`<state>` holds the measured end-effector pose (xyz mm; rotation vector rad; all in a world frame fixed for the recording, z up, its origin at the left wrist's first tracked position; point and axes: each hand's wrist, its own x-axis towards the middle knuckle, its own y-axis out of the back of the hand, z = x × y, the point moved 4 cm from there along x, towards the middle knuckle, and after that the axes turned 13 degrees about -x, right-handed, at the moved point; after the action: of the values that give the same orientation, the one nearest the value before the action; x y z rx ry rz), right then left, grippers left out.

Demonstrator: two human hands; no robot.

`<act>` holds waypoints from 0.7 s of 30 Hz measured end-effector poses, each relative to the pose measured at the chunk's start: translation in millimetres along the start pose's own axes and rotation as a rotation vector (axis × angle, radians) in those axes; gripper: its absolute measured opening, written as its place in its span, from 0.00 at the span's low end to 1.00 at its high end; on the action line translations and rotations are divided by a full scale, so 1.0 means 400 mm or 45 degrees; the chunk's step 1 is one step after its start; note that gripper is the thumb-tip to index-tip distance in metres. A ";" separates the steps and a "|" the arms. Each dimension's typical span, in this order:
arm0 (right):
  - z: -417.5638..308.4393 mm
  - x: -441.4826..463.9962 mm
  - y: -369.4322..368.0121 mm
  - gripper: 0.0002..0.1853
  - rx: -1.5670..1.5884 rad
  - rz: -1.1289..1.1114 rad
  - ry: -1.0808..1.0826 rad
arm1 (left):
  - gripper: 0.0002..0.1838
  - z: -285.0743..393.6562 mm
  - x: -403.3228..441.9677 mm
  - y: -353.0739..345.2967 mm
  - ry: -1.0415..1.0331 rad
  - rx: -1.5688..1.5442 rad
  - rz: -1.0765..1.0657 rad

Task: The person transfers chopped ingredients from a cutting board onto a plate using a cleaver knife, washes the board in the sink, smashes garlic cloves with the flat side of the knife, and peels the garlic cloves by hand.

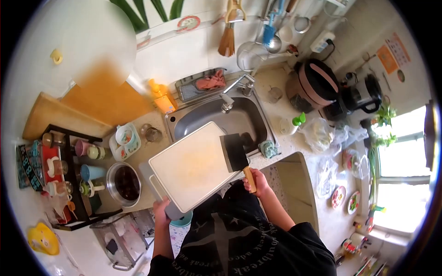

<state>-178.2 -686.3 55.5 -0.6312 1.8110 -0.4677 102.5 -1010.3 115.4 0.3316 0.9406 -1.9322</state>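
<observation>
My left hand [161, 210] grips the lower left corner of a white cutting board [191, 168], which is tilted in front of my body and overlaps the near edge of the sink. A grey edge shows along the board's left side. My right hand [258, 182] is closed around the wooden handle of a cleaver [235, 154]. Its dark, broad blade lies over the board's right edge; whether it touches the board I cannot tell. Just beyond is the steel sink [184, 126] with its faucet [227, 102]. A bluish-green cloth [268, 149] lies at the sink's right corner.
Left of the board stands a metal pot [111, 184] with dark contents, near a black rack of cups [73, 184]. An orange bottle [162, 97] and a wire basket [186, 89] sit behind the sink. To the right are a soap bottle [289, 125], plastic bags [318, 135] and a rice cooker [299, 89].
</observation>
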 end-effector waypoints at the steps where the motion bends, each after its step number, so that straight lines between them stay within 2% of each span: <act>1: 0.017 -0.016 -0.003 0.17 0.035 0.000 0.010 | 0.19 0.006 0.001 0.010 0.021 0.022 -0.033; 5: 0.080 -0.075 0.017 0.16 0.147 0.070 0.049 | 0.19 0.002 0.016 0.022 0.108 0.067 -0.145; 9: 0.141 -0.145 0.069 0.16 0.285 0.109 0.122 | 0.19 -0.023 0.004 -0.027 0.147 0.175 -0.175; 11: 0.169 -0.196 0.096 0.16 0.359 0.125 0.186 | 0.18 -0.050 0.004 -0.060 0.173 0.205 -0.287; 21: 0.416 -0.534 0.318 0.16 0.779 0.263 0.564 | 0.21 -0.255 -0.135 -0.338 0.461 0.544 -0.767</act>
<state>8.8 -454.8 84.9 0.0931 1.9696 -1.0240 3.8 -865.1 142.3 0.7291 0.9136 -2.6984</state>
